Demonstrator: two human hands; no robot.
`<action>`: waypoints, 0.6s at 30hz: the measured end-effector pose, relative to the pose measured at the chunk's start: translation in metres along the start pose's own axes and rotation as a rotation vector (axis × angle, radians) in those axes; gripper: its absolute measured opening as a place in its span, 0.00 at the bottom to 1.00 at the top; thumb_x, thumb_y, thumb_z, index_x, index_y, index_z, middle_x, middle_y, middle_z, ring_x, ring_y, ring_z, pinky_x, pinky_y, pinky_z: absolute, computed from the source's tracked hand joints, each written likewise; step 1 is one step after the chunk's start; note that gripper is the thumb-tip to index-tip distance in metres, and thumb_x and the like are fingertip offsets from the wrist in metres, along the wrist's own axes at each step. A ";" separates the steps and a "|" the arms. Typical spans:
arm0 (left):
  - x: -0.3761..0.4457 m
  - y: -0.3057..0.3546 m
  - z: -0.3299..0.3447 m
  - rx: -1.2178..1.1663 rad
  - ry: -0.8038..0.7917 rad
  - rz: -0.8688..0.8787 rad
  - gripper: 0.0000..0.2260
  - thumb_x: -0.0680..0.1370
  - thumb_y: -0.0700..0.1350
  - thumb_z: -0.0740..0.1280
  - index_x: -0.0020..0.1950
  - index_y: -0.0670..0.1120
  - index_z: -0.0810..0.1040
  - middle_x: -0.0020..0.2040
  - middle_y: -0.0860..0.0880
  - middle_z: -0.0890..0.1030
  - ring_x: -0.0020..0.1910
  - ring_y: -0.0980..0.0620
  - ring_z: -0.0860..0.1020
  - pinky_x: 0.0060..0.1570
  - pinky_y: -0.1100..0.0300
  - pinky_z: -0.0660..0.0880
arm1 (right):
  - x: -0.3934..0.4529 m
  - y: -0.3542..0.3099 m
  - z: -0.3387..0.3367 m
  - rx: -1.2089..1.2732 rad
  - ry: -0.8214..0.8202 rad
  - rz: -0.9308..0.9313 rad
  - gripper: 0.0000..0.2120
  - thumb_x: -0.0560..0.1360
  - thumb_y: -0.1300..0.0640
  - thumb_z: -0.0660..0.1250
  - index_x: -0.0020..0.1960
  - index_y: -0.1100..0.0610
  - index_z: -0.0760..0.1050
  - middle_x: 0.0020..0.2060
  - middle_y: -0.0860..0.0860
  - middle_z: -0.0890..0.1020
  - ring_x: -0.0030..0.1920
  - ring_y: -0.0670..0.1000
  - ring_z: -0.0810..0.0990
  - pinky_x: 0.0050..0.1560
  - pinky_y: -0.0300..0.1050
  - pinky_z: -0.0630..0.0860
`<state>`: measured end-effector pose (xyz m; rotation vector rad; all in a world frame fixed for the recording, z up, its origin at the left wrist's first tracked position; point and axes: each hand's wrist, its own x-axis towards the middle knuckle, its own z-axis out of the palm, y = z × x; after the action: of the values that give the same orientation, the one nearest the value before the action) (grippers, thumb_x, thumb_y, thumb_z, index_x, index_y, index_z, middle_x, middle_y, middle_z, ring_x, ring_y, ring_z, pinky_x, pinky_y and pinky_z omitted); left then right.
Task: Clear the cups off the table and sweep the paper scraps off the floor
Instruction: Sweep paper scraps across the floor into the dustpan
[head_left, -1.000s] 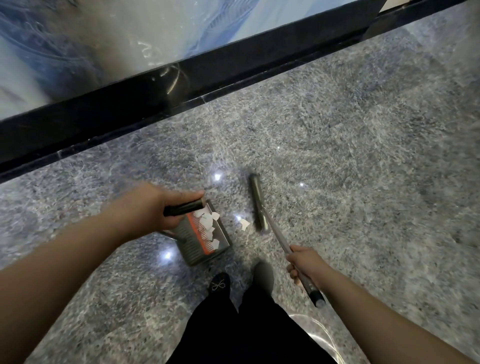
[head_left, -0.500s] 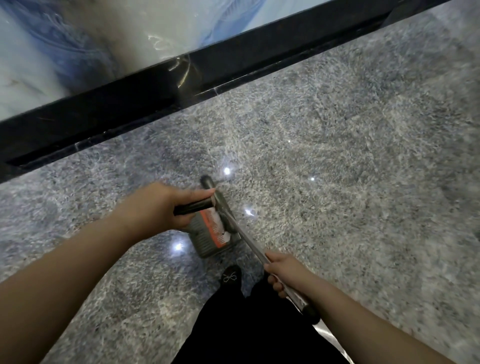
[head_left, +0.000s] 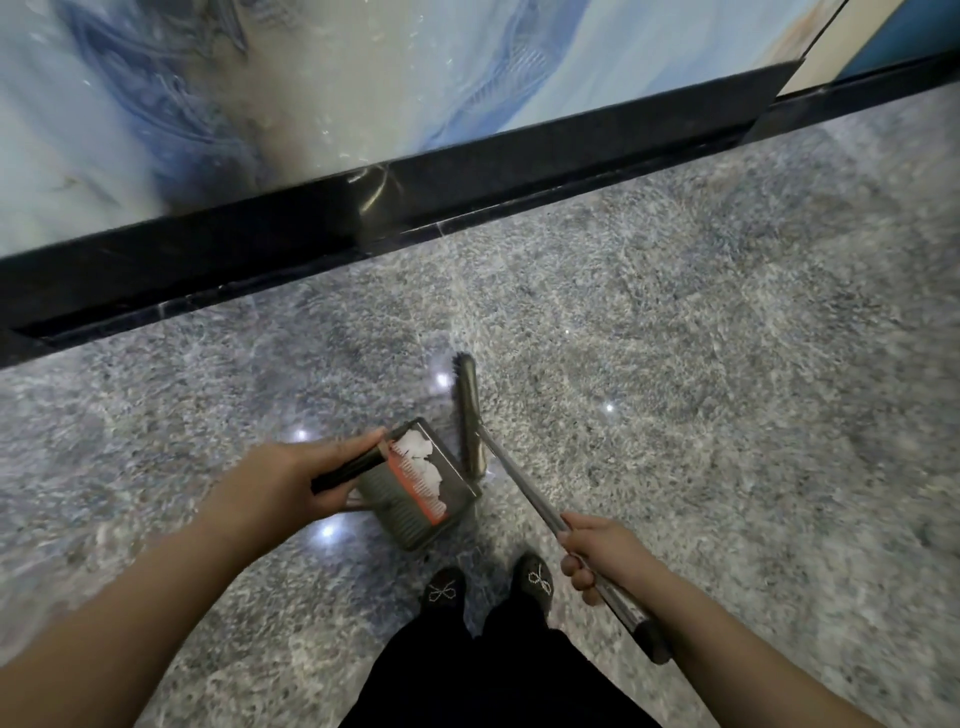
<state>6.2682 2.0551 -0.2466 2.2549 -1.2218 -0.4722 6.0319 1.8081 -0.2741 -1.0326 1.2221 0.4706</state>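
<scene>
Paper scraps (head_left: 422, 466) lie white inside the dustpan (head_left: 415, 493), heaped against its orange comb strip. The dustpan is grey and stands on the floor (head_left: 675, 415) just ahead of the person's two black shoes (head_left: 535, 579), its open mouth turned toward the broom. The left hand (head_left: 291, 483) has its grip closed around the dark dustpan handle (head_left: 348, 467), with the thumb on top and the fingers curled underneath. The right hand (head_left: 597, 553) has its grip wrapped around the metal broom handle (head_left: 524, 499), near the black cap at the upper end. This handle runs slanted down and forward to the broom head (head_left: 469, 415), which stands just beside the right edge of the dustpan; whether the bristles touch the pan edge, I cannot tell, because the picture is a little blurred there. Beyond the broom a black plinth (head_left: 363, 228) runs across the floor, and above it is a wall panel (head_left: 311, 78) with a blue and white marbled pattern. No loose scrap shows on the speckled grey floor around the pan.
</scene>
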 end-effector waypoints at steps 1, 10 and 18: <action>-0.007 -0.001 -0.002 0.004 0.038 -0.038 0.24 0.70 0.67 0.64 0.66 0.76 0.64 0.41 0.57 0.84 0.33 0.62 0.78 0.31 0.64 0.74 | -0.002 -0.005 -0.001 -0.019 0.007 -0.008 0.19 0.79 0.69 0.56 0.69 0.70 0.61 0.25 0.54 0.67 0.16 0.46 0.64 0.20 0.29 0.60; -0.044 0.004 -0.022 0.010 0.171 -0.395 0.32 0.70 0.41 0.76 0.67 0.64 0.69 0.38 0.52 0.83 0.32 0.58 0.77 0.32 0.67 0.69 | 0.013 -0.049 0.010 -0.153 -0.017 -0.033 0.14 0.80 0.67 0.55 0.64 0.60 0.69 0.27 0.54 0.67 0.17 0.46 0.65 0.20 0.32 0.61; -0.059 0.039 -0.027 -0.114 0.392 -0.721 0.28 0.72 0.44 0.74 0.68 0.63 0.71 0.57 0.55 0.82 0.47 0.58 0.79 0.45 0.62 0.75 | 0.025 -0.114 0.031 -0.456 -0.177 -0.042 0.16 0.79 0.67 0.54 0.65 0.59 0.69 0.23 0.54 0.67 0.17 0.47 0.64 0.21 0.31 0.60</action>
<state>6.2254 2.0950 -0.1985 2.4813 -0.1627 -0.3119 6.1455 1.7728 -0.2529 -1.3660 0.9521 0.8141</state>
